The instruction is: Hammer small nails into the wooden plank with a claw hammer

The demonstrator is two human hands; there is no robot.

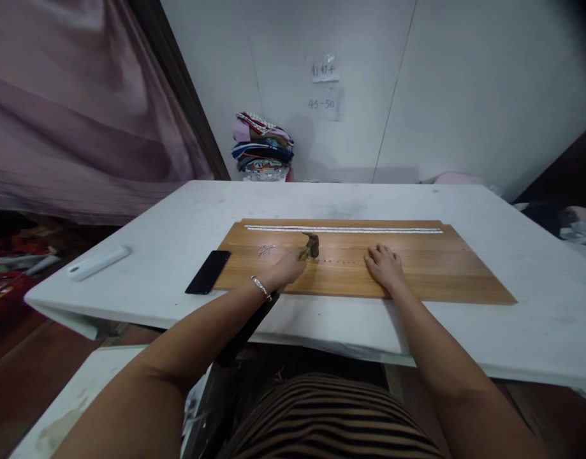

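A wooden board (446, 271) lies on the white table (187, 210). My left hand (287, 269) is closed round a hammer (312, 245) just behind its head, which rests on the board. The black handle runs back under my wrist past the table's edge. My right hand (386, 266) lies flat on the board, fingers stretched out, holding nothing. Between the hands runs a short row of small nail marks (340, 261). A few loose nails (266, 250) lie on the board left of the hammer.
A long pale strip (343, 229) runs along the board's far edge. A black phone (208, 271) lies at the board's left end, with a white oblong object (99, 262) further left. Folded fabrics (263, 148) are stacked at the wall.
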